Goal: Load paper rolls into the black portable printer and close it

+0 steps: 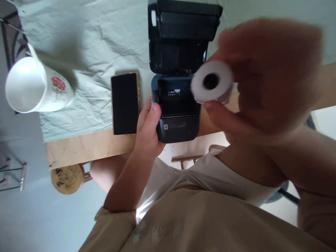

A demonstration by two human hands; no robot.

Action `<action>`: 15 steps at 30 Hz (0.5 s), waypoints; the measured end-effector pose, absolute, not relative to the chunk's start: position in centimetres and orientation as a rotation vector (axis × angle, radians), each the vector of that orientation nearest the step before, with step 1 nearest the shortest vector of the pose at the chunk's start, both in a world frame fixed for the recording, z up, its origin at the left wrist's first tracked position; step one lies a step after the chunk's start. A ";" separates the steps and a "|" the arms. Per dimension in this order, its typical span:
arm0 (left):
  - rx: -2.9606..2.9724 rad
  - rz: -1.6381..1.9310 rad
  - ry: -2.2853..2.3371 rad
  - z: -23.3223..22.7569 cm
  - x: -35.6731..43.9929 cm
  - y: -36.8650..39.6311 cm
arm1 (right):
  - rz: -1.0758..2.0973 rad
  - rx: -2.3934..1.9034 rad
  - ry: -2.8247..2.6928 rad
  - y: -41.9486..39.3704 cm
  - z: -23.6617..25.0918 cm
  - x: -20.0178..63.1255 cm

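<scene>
My right hand (265,77), blurred and close to the camera, holds a white paper roll (212,85) with a dark core hole, just right of and above the open bay of a black printer. The printer (176,120) stands at the table's near edge with its lid (183,31) swung up and back, showing an empty paper compartment. My left hand (148,127) rests against the printer's left side, thumb on its front corner.
A black phone (125,103) lies face up left of the printer. A white mug (34,85) with a red flower stands at the left on a pale green cloth (105,42) over the wooden table (86,147). A round stool (67,177) is below.
</scene>
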State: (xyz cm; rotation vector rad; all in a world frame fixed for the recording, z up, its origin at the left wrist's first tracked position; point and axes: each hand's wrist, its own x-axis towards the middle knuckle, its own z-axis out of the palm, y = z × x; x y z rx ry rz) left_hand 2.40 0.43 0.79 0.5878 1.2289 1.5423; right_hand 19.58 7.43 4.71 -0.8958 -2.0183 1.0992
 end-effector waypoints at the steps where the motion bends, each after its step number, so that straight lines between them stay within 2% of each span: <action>1: 0.615 1.532 1.222 0.8 2.3 0.4 | 0.917 -0.845 -2.104 7.4 4.6 19.1; 5: 0.680 1.504 1.159 0.5 1.6 0.3 | 0.168 -0.795 -2.334 7.6 3.9 17.4; 9: 0.674 1.496 1.132 0.1 1.2 0.2 | 0.087 -0.934 -2.407 8.1 3.7 16.8; 15: 0.648 1.510 1.093 0.0 1.2 -0.1 | 0.080 -0.855 -2.383 8.0 3.7 16.8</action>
